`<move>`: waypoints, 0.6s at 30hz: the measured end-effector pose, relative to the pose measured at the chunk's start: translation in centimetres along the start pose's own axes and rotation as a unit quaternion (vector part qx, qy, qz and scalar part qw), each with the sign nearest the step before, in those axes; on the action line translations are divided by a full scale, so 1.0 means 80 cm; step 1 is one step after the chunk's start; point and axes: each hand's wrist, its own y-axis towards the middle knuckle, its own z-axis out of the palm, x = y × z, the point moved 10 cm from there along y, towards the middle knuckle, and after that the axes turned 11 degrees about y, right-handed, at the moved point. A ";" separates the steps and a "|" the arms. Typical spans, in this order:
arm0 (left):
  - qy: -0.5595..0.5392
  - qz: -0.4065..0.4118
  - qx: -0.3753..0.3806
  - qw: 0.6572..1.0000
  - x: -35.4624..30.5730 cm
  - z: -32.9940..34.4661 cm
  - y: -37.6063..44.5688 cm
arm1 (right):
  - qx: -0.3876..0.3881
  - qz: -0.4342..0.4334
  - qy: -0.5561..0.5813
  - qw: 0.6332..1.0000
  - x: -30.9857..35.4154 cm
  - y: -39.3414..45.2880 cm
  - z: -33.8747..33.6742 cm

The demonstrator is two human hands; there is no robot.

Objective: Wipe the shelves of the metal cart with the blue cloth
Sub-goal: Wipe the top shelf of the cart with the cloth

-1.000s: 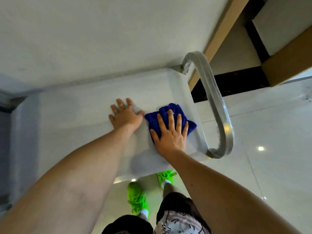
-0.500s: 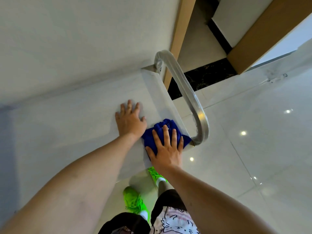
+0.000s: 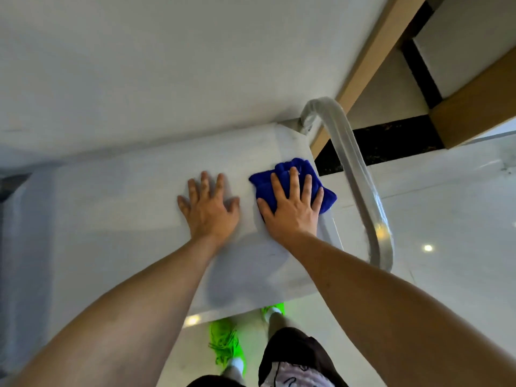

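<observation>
The metal cart's top shelf (image 3: pixel 117 213) is a pale, matte steel surface seen from above. A crumpled blue cloth (image 3: pixel 287 174) lies near the shelf's right edge, close to the far right corner. My right hand (image 3: pixel 290 208) presses flat on the cloth with its fingers spread over it. My left hand (image 3: pixel 209 208) rests flat on the bare shelf just left of the cloth, fingers apart, holding nothing. The cart's curved steel handle (image 3: pixel 354 174) arches past the right edge of the shelf.
A white wall (image 3: pixel 167 65) runs directly behind the cart. Glossy white floor tiles (image 3: pixel 452 233) spread to the right, with a wooden-trimmed step (image 3: pixel 474 107) beyond. My feet in bright green shoes (image 3: pixel 226 347) stand under the shelf's near edge.
My right hand has slid the cloth from the near right corner of the shelf away toward the far right corner. My left hand stays flat on the shelf.
</observation>
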 end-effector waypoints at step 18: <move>-0.063 -0.061 -0.088 0.992 0.136 -0.018 -0.034 | 0.013 0.020 0.000 1.000 0.133 0.082 0.032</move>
